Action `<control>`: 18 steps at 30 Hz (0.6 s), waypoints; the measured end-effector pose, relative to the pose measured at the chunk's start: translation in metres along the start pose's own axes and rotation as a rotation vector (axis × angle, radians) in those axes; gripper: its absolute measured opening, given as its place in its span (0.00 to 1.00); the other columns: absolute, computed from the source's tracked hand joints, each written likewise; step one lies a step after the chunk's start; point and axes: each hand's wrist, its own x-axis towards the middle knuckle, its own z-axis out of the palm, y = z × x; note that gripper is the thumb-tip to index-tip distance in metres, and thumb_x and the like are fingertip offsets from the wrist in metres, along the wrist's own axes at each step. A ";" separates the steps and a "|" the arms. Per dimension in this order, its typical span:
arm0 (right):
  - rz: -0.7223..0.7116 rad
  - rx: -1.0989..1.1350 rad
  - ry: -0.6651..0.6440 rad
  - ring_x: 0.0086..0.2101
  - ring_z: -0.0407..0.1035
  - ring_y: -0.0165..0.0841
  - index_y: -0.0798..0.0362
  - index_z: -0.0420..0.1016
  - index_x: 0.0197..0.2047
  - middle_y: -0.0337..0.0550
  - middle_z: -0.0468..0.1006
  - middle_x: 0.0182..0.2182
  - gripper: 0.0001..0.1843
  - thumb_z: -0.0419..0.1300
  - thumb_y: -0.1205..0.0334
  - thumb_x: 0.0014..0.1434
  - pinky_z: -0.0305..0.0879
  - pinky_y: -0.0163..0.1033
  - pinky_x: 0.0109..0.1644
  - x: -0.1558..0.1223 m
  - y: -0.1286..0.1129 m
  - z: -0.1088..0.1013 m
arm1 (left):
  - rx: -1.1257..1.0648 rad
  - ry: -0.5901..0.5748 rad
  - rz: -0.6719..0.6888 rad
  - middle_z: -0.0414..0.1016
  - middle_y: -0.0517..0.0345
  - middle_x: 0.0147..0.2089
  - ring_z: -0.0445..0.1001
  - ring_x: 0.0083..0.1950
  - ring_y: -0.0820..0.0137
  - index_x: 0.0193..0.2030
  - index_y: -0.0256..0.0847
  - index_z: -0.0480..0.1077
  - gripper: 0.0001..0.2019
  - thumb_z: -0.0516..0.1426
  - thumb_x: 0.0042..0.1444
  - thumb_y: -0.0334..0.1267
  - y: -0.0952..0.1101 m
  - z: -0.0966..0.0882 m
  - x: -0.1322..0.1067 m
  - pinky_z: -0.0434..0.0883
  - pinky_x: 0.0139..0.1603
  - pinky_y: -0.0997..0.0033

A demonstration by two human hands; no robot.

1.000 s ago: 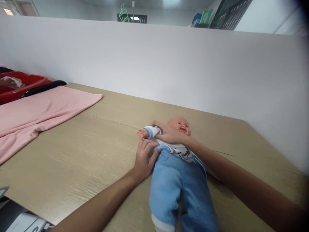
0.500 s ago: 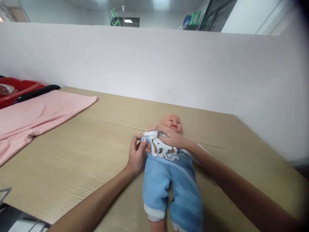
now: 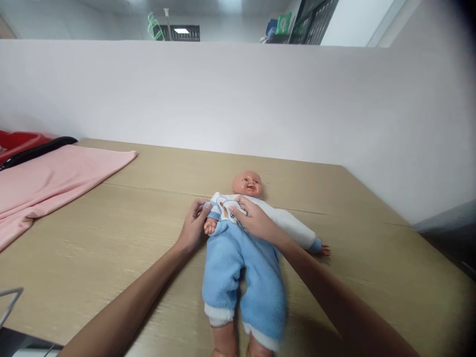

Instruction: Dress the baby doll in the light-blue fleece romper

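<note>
A baby doll (image 3: 248, 183) lies on its back on the table, its head toward the wall. It wears blue fleece trousers (image 3: 223, 267) with white cuffs and a white top (image 3: 290, 223) with a cartoon face on the chest. My left hand (image 3: 195, 223) is closed on the blue-edged sleeve (image 3: 213, 212) at the left, beside the doll's small hand (image 3: 210, 226). Over the chest, my right hand (image 3: 255, 218) has its fingers bent against the printed front and covers part of the picture. The doll's other arm stretches out to the right beyond my forearm.
A pink cloth (image 3: 67, 173) is spread at the left of the wooden table (image 3: 156, 208). Behind it sits a red tub (image 3: 26, 141) with a black rim. A white partition (image 3: 208, 99) runs along the far edge, and a wire-like frame (image 3: 11, 302) stands at the near left.
My right hand has shifted from the doll's upper chest down to the front of the top. The doll's right-side arm now shows. My left hand stays at the sleeve; the view has turned slightly.
</note>
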 end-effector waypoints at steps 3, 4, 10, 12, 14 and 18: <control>0.059 0.107 -0.036 0.44 0.78 0.43 0.48 0.77 0.50 0.44 0.84 0.45 0.19 0.60 0.40 0.74 0.74 0.46 0.50 0.005 0.010 0.002 | -0.039 -0.030 -0.093 0.83 0.59 0.41 0.79 0.41 0.67 0.46 0.45 0.76 0.27 0.76 0.56 0.64 -0.002 -0.001 0.016 0.75 0.44 0.71; 0.067 0.133 -0.049 0.44 0.78 0.42 0.48 0.77 0.51 0.44 0.84 0.45 0.20 0.61 0.39 0.74 0.74 0.46 0.50 0.007 0.013 0.003 | -0.068 -0.045 -0.147 0.82 0.61 0.39 0.79 0.37 0.68 0.46 0.46 0.75 0.29 0.77 0.52 0.64 -0.003 -0.001 0.022 0.74 0.40 0.72; 0.117 0.314 -0.065 0.40 0.74 0.40 0.47 0.77 0.50 0.40 0.82 0.38 0.28 0.69 0.31 0.66 0.68 0.42 0.42 0.012 0.026 0.002 | -0.128 -0.085 -0.283 0.82 0.61 0.36 0.78 0.34 0.68 0.40 0.43 0.74 0.33 0.81 0.41 0.62 -0.016 0.001 0.044 0.76 0.37 0.70; 0.158 0.413 -0.071 0.39 0.73 0.38 0.47 0.78 0.49 0.38 0.82 0.38 0.30 0.73 0.30 0.62 0.66 0.41 0.42 0.012 0.030 -0.002 | -0.116 -0.090 -0.262 0.83 0.60 0.38 0.79 0.36 0.69 0.39 0.43 0.76 0.32 0.81 0.43 0.63 -0.017 0.000 0.044 0.76 0.40 0.71; 0.189 0.507 -0.087 0.38 0.74 0.37 0.47 0.79 0.49 0.37 0.83 0.39 0.31 0.76 0.31 0.59 0.66 0.40 0.43 0.012 0.033 -0.005 | -0.096 -0.102 -0.236 0.84 0.59 0.40 0.80 0.39 0.69 0.39 0.42 0.78 0.30 0.80 0.45 0.63 -0.016 -0.002 0.044 0.77 0.42 0.71; 0.224 0.616 -0.085 0.38 0.73 0.35 0.46 0.80 0.50 0.36 0.83 0.39 0.32 0.80 0.32 0.55 0.66 0.38 0.42 0.011 0.037 -0.007 | -0.028 -0.154 -0.208 0.84 0.59 0.39 0.79 0.38 0.67 0.39 0.43 0.79 0.28 0.79 0.47 0.62 -0.016 -0.004 0.052 0.77 0.40 0.69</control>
